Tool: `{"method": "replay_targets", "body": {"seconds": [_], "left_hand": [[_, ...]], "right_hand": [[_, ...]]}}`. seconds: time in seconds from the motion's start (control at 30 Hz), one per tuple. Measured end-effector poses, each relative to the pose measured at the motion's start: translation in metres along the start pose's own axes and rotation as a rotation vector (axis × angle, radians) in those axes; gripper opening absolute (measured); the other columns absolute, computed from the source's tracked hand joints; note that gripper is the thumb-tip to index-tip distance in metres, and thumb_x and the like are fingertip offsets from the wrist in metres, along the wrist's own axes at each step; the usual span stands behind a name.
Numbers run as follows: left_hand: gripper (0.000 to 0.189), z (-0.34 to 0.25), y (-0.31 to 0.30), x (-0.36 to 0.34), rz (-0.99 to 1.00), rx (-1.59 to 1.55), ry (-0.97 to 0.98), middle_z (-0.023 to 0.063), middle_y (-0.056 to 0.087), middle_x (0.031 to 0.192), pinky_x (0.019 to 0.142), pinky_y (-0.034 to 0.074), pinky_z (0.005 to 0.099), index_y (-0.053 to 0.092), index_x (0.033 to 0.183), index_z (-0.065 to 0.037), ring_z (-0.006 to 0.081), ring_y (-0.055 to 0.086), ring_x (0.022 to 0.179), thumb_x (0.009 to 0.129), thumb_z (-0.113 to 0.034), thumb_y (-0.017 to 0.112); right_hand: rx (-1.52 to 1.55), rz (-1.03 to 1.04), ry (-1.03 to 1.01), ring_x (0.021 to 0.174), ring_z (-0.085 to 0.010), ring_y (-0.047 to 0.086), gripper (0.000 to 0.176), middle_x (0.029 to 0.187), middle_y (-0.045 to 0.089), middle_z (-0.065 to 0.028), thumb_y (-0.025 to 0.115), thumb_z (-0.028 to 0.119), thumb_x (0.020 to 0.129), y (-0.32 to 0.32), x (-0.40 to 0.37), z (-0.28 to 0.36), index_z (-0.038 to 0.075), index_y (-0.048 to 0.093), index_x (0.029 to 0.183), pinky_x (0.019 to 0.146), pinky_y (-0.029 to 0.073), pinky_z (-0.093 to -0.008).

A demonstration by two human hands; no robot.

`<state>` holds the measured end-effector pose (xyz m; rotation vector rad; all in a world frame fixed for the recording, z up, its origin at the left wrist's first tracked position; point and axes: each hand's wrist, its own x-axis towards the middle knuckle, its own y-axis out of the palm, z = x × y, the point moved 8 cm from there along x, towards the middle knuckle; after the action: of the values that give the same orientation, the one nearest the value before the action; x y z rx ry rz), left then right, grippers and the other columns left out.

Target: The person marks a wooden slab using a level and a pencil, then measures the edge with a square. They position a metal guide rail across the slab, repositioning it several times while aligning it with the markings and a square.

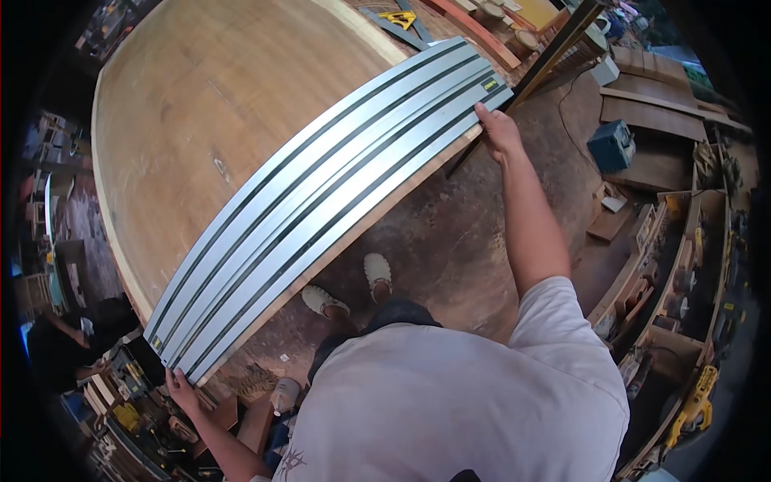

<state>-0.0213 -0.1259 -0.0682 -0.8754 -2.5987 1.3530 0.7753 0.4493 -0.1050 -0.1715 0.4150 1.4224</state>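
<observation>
A long silver guide rail (321, 181) with black strips lies along the near edge of a wide wooden slab (217, 104), looking bowed through the lens. My left hand (182, 390) grips the rail's left end, fingers at its lower corner. At the far right end, beside a small yellow label, my right hand (499, 132) holds the rail's near edge, thumb on top and the other fingers hidden below. The slab's pale edge shows just beneath the rail.
Behind the rail's right end lie a yellow square (399, 19) and a red-brown wood strip (474, 32). A dark post (554, 48) rises there. On the right are a teal case (612, 146), wooden shelves with tools and a yellow power tool (692, 408). A person (60, 345) is at far left.
</observation>
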Motion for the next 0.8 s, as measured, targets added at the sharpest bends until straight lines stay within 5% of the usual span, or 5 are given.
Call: {"method": "replay_targets", "body": {"seconds": [0.2,0.37,0.8], "left_hand": [[0.041,0.001,-0.004,0.0,-0.03,0.019,0.074,0.0094,0.062,0.104,0.082,0.042,0.0266,0.051,0.125,0.002,0.0138,0.054,0.094,0.093,-0.024,0.053],[0.039,0.025,-0.008,-0.001,0.069,0.016,-0.098,0.0093,0.062,0.106,0.085,0.042,0.0272,0.055,0.119,0.004,0.0142,0.055,0.095,0.092,-0.025,0.055],[0.042,0.0,-0.007,-0.021,-0.054,0.066,-0.045,0.0099,0.062,0.109,0.09,0.04,0.0285,0.055,0.119,0.004,0.0143,0.054,0.099,0.092,-0.027,0.056]], "right_hand": [[-0.042,0.177,-0.032,0.067,-0.0071,0.05,0.023,0.076,0.06,0.0001,0.07,0.024,0.082,0.002,-0.01,0.003,0.002,0.062,0.082,0.06,0.039,-0.021],[-0.117,0.129,-0.04,0.062,-0.0069,0.048,0.023,0.07,0.059,0.0013,0.071,0.024,0.082,0.002,0.0,0.001,0.003,0.062,0.075,0.058,0.038,-0.0207],[0.076,0.143,0.003,0.068,-0.0102,0.056,0.016,0.076,0.063,-0.0028,0.071,0.017,0.081,0.0,-0.002,-0.006,0.003,0.063,0.079,0.063,0.044,-0.0233]]}}
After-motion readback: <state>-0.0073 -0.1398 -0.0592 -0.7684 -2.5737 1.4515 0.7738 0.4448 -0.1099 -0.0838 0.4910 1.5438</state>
